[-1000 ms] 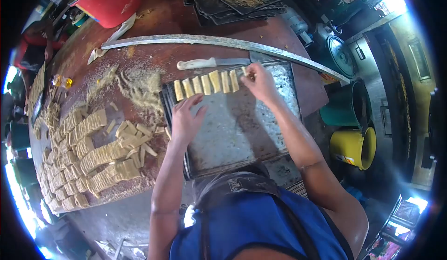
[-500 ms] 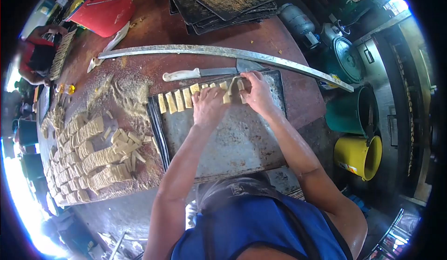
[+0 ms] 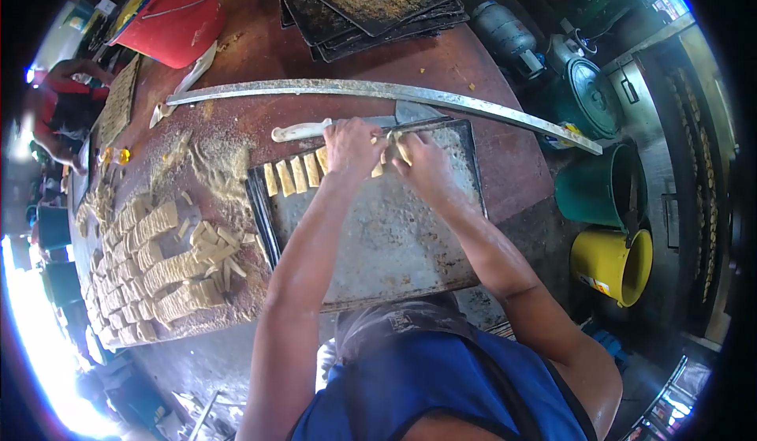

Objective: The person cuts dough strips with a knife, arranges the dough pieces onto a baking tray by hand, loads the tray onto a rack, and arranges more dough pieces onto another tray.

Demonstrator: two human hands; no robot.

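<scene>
A row of short pale dough strips lies along the far side of a dark, worn baking tray. My left hand is over the middle of this row, its fingers curled together and whatever they hold hidden. Just to its right, my right hand has thumb and fingers closed around a dough strip at the row's right end. Beyond the tray lies a knife with a white handle, its blade partly behind my left hand.
Many cut dough strips are heaped on the floury red table at left. A long metal bar crosses behind the tray. Stacked trays and a red bucket stand farther back. Another person is at far left.
My left hand has shifted slightly up and its fingers have drawn together. My right hand has come lower and closed around a strip at the row's right end.
</scene>
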